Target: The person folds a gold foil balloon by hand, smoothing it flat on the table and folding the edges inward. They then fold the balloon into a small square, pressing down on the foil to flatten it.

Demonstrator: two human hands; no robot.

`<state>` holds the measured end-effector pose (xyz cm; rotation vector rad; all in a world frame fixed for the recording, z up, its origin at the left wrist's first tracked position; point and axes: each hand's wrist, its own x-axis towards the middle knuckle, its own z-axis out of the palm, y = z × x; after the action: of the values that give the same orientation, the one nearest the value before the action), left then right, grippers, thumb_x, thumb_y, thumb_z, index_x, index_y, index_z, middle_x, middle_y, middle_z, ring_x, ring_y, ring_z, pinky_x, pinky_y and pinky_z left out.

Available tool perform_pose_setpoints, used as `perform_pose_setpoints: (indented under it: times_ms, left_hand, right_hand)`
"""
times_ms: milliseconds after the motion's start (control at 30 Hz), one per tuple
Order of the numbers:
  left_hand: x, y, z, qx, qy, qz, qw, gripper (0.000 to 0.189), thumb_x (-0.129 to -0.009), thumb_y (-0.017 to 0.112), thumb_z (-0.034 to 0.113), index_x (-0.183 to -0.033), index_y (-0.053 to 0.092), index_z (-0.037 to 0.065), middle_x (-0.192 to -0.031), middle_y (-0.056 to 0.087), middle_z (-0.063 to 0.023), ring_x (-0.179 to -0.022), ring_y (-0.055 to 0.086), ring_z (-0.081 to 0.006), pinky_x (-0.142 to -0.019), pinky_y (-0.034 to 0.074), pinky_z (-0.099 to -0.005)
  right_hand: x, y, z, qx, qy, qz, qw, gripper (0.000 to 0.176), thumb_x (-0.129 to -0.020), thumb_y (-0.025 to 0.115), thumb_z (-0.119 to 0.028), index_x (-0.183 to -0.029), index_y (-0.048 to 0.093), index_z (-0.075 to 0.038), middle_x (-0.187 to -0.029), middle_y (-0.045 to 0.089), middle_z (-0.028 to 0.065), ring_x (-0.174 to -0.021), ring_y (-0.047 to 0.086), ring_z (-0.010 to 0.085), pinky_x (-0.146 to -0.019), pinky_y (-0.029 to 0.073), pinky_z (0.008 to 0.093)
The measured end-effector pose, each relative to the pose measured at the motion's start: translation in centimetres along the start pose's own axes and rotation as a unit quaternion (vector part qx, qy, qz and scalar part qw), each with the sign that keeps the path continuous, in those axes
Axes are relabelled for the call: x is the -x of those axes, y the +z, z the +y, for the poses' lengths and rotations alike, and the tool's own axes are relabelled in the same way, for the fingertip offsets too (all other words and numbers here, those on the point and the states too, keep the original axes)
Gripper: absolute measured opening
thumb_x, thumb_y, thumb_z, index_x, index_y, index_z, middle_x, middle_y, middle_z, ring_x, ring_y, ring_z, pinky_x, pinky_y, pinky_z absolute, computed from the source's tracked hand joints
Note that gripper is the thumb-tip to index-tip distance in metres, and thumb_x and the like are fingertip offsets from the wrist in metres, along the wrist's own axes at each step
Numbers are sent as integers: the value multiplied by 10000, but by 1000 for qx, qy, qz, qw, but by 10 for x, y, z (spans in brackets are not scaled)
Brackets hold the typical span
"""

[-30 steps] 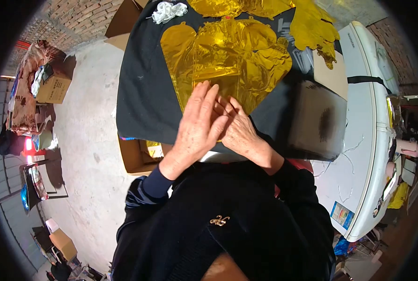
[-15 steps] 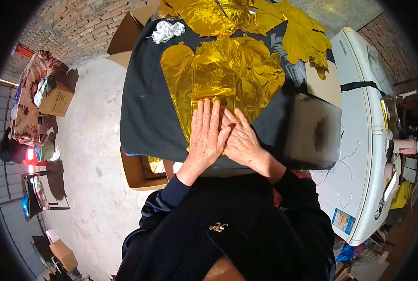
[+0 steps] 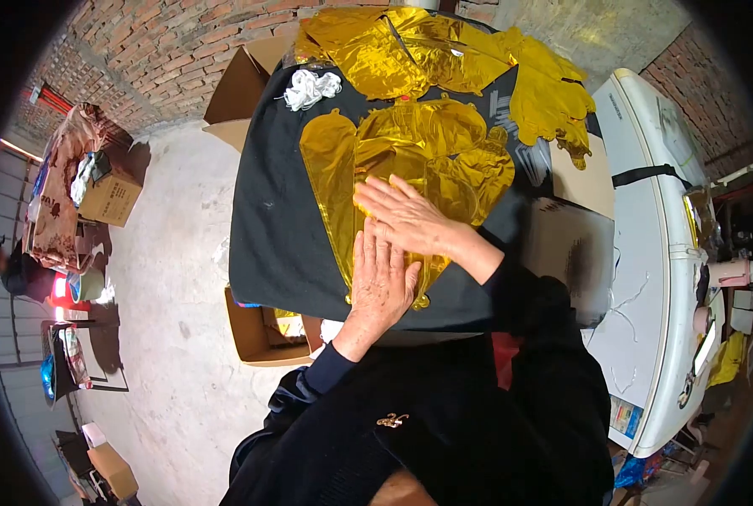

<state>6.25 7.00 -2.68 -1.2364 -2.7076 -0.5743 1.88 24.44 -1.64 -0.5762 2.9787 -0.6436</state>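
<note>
Both hands lie flat, palms down and fingers extended, on a sheet of gold foil (image 3: 330, 160) spread over the middle of the black-covered counter (image 3: 267, 228). The left hand (image 3: 381, 285) points away from the body, near the foil's narrow end, which reaches close to the counter's near edge. The right hand (image 3: 417, 223) slants across just beyond it, meeting the left fingertips. The foil's wide, lobed end lies toward the far edge; its surface is creased there.

More gold foil pieces (image 3: 368, 59) lie along the far edge, and another gold piece (image 3: 549, 93) lies at the far right corner. A bundle of white string (image 3: 311, 88) sits near the far left corner. Clear plastic strips (image 3: 532, 160) lie toward the right edge, beside a cardboard piece (image 3: 580, 173). Below the near left corner stands an open carton (image 3: 245, 337) with gold material inside.
</note>
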Motion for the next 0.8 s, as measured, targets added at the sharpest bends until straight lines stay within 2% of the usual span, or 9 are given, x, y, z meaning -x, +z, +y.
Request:
perform_pose_setpoints:
  times_ms: [100, 233, 367, 533, 633, 767, 800]
  left_hand:
    - [-3, -8, 5, 9, -3, 15, 1000, 705, -1029, 576, 367, -1564, 387, -51, -1637, 294, -330, -1552, 219, -506, -1270, 181, -584]
    - [-3, -12, 7, -1, -9, -16, 1000, 718, -1024, 579, 363, -1583, 372, -39, -1666, 256, -313, -1561, 200, -503, -1269, 177, -590]
    - [-3, -12, 6, 4, -6, -11, 1000, 699, -1014, 592, 357, -1580, 402, -8, -1667, 253, -311, -1557, 205, -507, -1262, 182, -603]
    - [-4, -15, 9, -5, -3, -13, 1000, 660, -1015, 592, 359, -1593, 430, 83, -1670, 251, -302, -1558, 201, -506, -1262, 183, -601]
    - [-3, -13, 8, -11, 0, -7, 1000, 650, -1016, 590, 367, -1592, 442, 104, -1670, 256, -298, -1557, 205, -505, -1258, 192, -604]
    - [-4, -13, 9, -14, -3, -6, 1000, 641, -1028, 575, 372, -1593, 441, 101, -1670, 260, -295, -1558, 208, -503, -1255, 196, -606]
    - [-4, -14, 9, -13, -2, -5, 1000, 640, -1030, 572, 373, -1594, 441, 101, -1671, 260, -295, -1558, 208, -504, -1255, 196, -606]
  right_hand:
    - [-15, -6, 23, 96, 18, 24, 995, 693, -1106, 358, -470, -1660, 269, -63, -1750, 198, 116, -1631, 107, 241, -1322, 41, 464]
    - [-36, -21, 54, 150, 90, 16, 985, 718, -1114, 327, -501, -1677, 200, -74, -1761, 149, 104, -1633, 80, 235, -1322, 41, 463]
    - [-54, -40, 89, 141, 141, 17, 980, 749, -1111, 306, -553, -1679, 181, -81, -1767, 118, 87, -1632, 72, 226, -1327, 40, 440]
    - [-69, -49, 126, 140, 146, 34, 979, 772, -1099, 323, -581, -1687, 175, -101, -1766, 135, 73, -1630, 81, 216, -1326, 45, 429]
    - [-65, -65, 137, 115, 133, 21, 984, 751, -1104, 327, -559, -1683, 193, -99, -1763, 156, 74, -1628, 96, 221, -1326, 52, 429]
    - [-46, -88, 149, 147, 154, 119, 970, 675, -1104, 415, -480, -1639, 324, -79, -1722, 278, 125, -1604, 210, 276, -1323, 118, 442]
    - [-42, -92, 151, 162, 148, 123, 968, 599, -1086, 461, -418, -1574, 405, -75, -1653, 362, 128, -1563, 274, 287, -1291, 175, 446]
